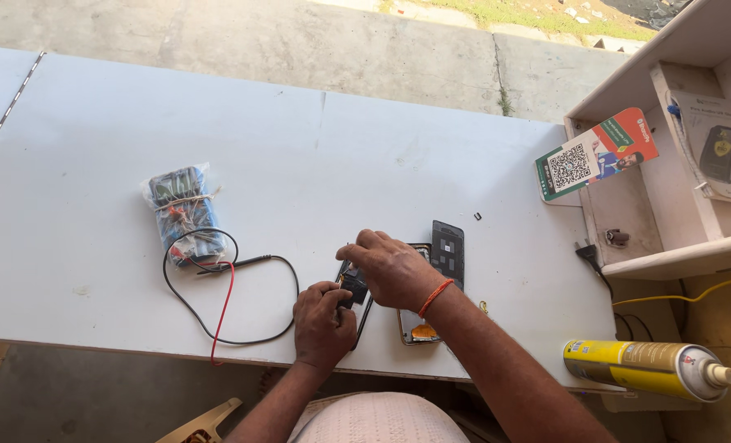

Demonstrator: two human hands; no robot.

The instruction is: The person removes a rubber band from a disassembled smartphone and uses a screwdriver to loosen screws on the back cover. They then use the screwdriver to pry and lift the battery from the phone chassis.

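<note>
Black phone part (353, 287), pinched by hands (357, 299)

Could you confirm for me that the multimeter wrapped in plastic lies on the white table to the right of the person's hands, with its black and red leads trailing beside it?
Not quite. In the head view the plastic-wrapped multimeter lies to the left of the left hand and right hand, not to their right. The rest holds: it rests on the white table, with its black and red leads trailing beside it.

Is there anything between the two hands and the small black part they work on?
No. The left hand and the right hand both already touch the small black part, with nothing visible between. The meter leads lie apart to the left.
</note>
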